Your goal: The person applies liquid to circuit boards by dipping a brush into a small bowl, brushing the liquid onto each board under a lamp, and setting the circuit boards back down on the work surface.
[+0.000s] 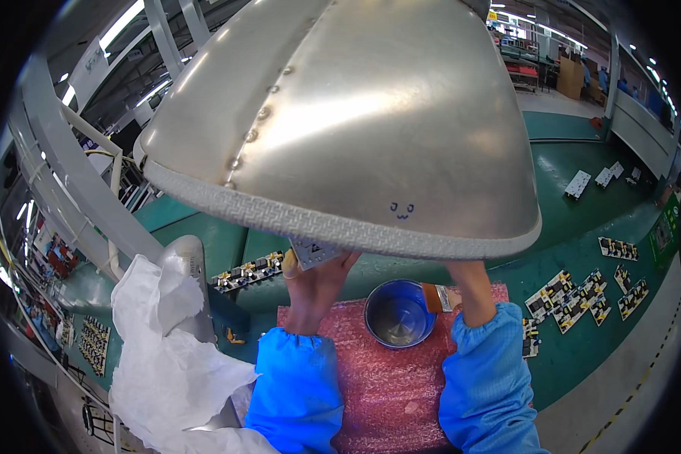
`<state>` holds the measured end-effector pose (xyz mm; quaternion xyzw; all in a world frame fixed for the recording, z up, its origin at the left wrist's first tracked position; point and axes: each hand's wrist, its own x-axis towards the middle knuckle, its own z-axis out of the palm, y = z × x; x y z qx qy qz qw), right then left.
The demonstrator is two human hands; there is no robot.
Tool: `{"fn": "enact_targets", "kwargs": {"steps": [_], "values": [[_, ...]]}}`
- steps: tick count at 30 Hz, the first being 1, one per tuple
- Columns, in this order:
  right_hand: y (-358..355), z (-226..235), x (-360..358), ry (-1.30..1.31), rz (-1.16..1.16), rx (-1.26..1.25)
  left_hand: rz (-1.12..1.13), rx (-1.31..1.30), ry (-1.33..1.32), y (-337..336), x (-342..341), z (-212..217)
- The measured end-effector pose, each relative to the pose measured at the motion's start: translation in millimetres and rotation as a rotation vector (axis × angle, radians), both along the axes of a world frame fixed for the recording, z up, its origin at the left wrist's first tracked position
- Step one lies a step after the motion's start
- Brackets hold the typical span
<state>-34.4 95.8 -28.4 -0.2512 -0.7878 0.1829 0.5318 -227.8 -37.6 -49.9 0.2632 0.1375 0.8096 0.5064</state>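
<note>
A large silver metal hood [401, 151] with a grey padded rim hangs across the upper middle and covers part of both hands. Just under its rim, my left hand [318, 286] grips a circuit board [314, 253], of which only a corner shows; a yellow cover sits on one finger. My right hand [467, 278] reaches under the hood at the right, its fingers hidden behind the rim. Between my forearms stands a blue round tub [400, 314] with clear liquid-looking contents. A brush [436, 298] with an orange-brown part and metal band lies at the tub's right edge, beside my right wrist.
Pink bubble wrap [390, 386] covers the near bench. Several assembled boards [567, 299] lie on the green bench [567, 227] at right, and a row of boards [250, 272] lies left of my hand. White cloth [166, 363] drapes over a metal pipe [185, 261] at left.
</note>
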Motion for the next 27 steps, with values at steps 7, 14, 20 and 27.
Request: {"fn": "enact_targets", "kwargs": {"steps": [7, 14, 20, 27], "values": [[46, 37, 51, 0.173, -0.047, -0.315, 0.067, -0.024, 0.021, -8, -2, 16], [5, 25, 42, 0.066, -0.017, 0.012, 0.063, 0.018, 0.028, -8, -6, 18], [3, 42, 50, -0.155, 0.093, -0.138, 0.126, -0.030, -0.019, -9, -14, 15], [1, 25, 30, -0.018, -0.020, 0.460, 0.129, -0.027, 0.043, -5, -8, 12]]}}
